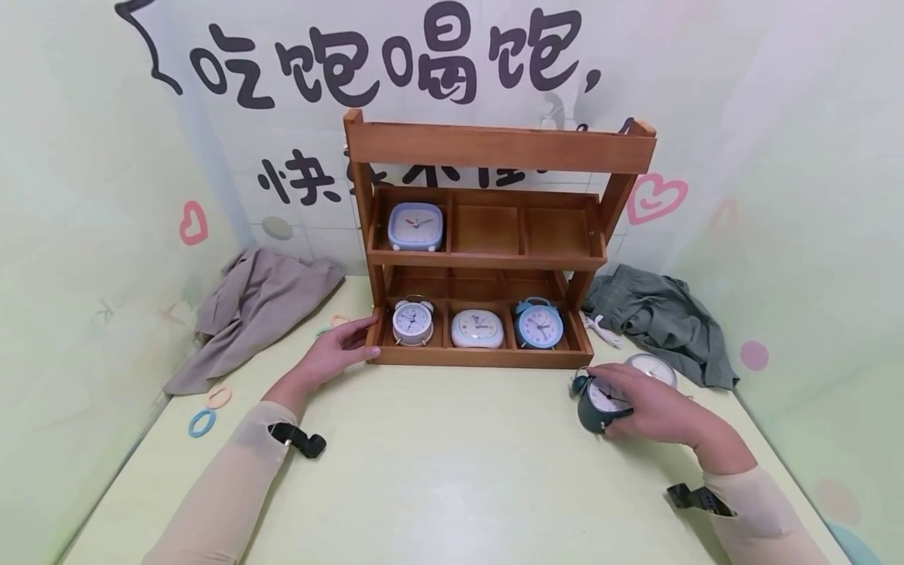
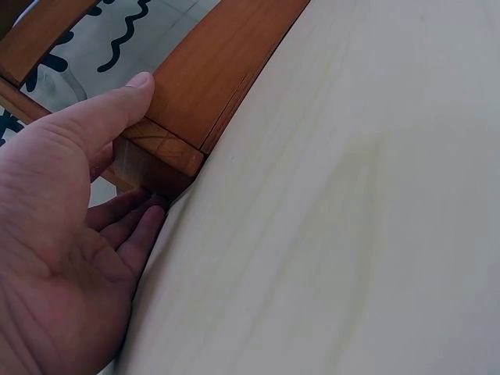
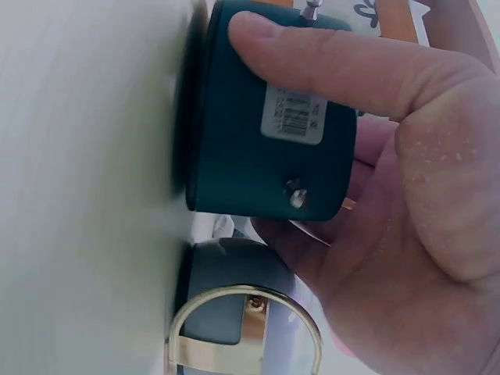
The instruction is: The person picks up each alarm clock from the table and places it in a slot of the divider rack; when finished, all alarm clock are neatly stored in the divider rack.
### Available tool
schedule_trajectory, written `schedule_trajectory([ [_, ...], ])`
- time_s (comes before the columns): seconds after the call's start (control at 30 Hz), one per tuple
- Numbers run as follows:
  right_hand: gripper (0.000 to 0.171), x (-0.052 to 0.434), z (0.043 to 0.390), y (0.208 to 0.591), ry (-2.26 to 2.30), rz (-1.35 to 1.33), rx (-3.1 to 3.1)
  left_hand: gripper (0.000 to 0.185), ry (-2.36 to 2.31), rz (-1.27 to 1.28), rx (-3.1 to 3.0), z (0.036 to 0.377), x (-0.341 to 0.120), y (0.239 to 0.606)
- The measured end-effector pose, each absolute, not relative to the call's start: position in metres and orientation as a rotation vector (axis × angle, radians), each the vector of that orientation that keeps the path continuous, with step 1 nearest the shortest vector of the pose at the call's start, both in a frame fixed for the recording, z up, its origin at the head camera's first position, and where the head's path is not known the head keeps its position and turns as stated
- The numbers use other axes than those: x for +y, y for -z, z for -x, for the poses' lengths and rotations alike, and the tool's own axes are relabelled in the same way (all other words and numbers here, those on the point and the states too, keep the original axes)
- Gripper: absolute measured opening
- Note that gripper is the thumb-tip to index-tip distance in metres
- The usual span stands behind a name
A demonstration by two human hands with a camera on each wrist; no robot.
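I am seeing my right hand (image 1: 657,412) curling its grip around a round dark teal metal alarm clock (image 1: 599,402) on the smooth pale table (image 1: 452,471). My left hand (image 1: 339,349), grip spread, is resting against the glossy brown wooden shelf rack's (image 1: 494,149) lower left corner.

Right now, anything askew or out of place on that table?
Yes. Two crumpled garments lie beside the shelf: a beige one left, a grey-green one right. Hair rings are scattered at the table's left edge. A white clock sits outside the shelf, behind the dark clock the right hand grips.
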State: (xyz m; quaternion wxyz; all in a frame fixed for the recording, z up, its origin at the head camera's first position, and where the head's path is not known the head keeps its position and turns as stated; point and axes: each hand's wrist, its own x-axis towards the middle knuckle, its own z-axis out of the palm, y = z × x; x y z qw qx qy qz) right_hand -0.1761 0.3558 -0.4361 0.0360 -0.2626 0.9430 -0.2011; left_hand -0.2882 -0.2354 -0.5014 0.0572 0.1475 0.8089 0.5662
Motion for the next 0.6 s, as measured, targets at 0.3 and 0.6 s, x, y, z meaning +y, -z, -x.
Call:
schedule_trajectory([
  [0.3, 0.09, 0.343, 0.176, 0.427, 0.567, 0.957, 2.959, 0.079, -1.705, -0.447, 2.45, 0.286, -0.233, 0.5],
  [0.6, 0.094, 0.301, 0.206, 0.357, 0.624, 1.43, 3.02, 0.079, -1.688, -0.446, 2.472, 0.287, -0.235, 0.5],
])
